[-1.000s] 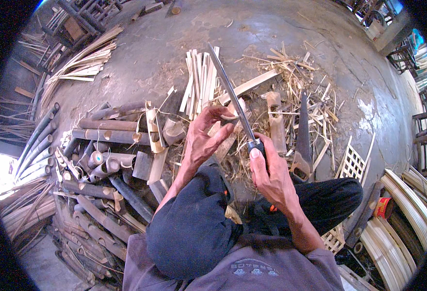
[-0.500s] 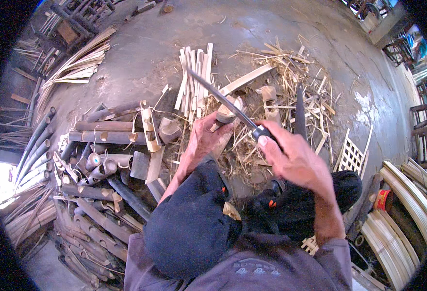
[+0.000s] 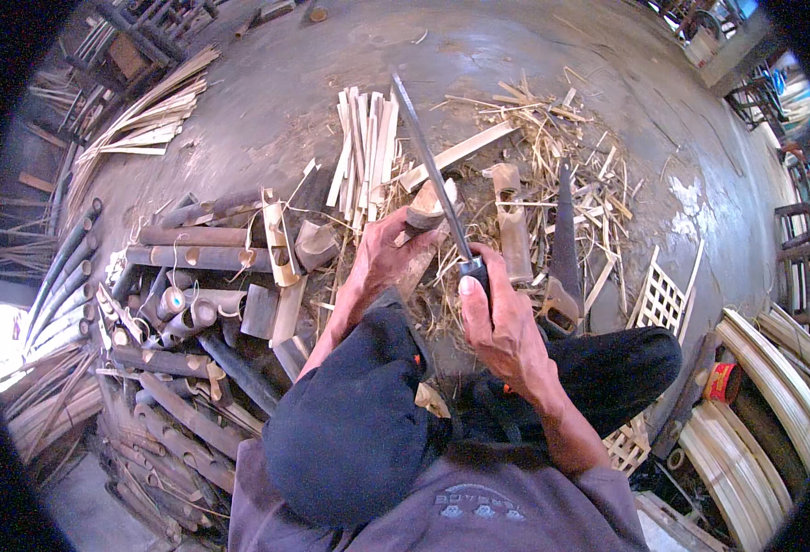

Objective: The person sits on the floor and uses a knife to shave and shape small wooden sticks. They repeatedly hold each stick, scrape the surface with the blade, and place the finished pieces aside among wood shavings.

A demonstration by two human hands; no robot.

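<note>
Stacked bamboo tubes (image 3: 193, 248) at left; split strips (image 3: 365, 147) beyond. Red tape roll (image 3: 722, 382) at right. Handsaw (image 3: 563, 248) beside shavings. Right hand (image 3: 502, 322) clenches the long blade (image 3: 428, 166); left hand (image 3: 382, 262) grips the bamboo piece (image 3: 423, 212) under it.

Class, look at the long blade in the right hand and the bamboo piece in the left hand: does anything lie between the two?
Nothing visible does. The right hand grips the long blade by its handle, and the blade runs just over the bamboo piece held by the left hand. Loose shavings lie beyond and beside, not between.
</note>
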